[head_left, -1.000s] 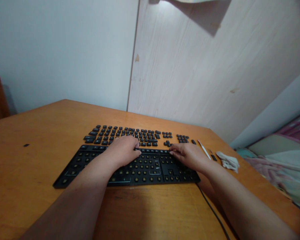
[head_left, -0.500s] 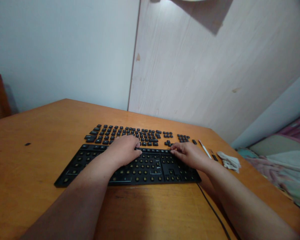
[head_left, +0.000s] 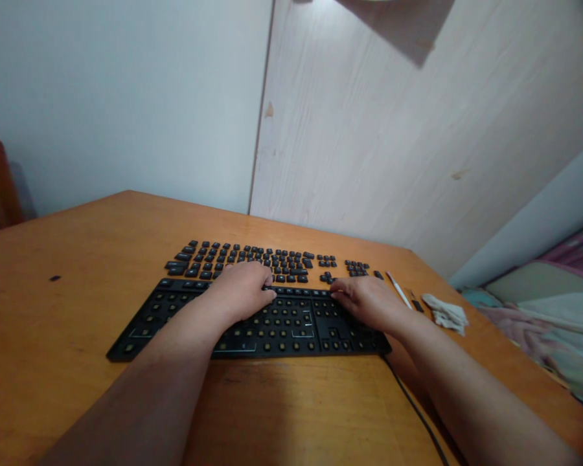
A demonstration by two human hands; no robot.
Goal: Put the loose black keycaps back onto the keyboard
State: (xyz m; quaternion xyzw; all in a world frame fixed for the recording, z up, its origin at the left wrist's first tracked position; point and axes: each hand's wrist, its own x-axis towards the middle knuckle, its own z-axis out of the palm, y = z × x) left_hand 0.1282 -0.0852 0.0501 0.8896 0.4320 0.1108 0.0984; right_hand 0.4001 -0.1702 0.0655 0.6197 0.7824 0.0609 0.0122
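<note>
A black keyboard [head_left: 272,333] lies on the table, most of its keycaps off and the bare switch posts showing. Along its far edge, part of the top row still carries black keycaps [head_left: 296,292]. My left hand [head_left: 243,288] is closed over the far edge near the middle, fingers curled behind it and thumb on the near side. At the right end of the top row, my right hand [head_left: 366,301] has thumb and forefinger pinched together; whatever is between them is hidden. Behind the keyboard, loose keycaps [head_left: 218,257] lie in rows, partly covered by my left hand.
The wooden table [head_left: 92,249] meets the wall at the back. To the right lie a white pen-like stick [head_left: 398,288], a small dark tool [head_left: 416,302] and a crumpled white cloth [head_left: 445,314]. One small black piece [head_left: 54,278] sits far left. A cable [head_left: 415,409] runs toward me.
Both hands keep nearly the same places. The right hand's fingertips have shifted very slightly at the top row, and the view has moved a little.
</note>
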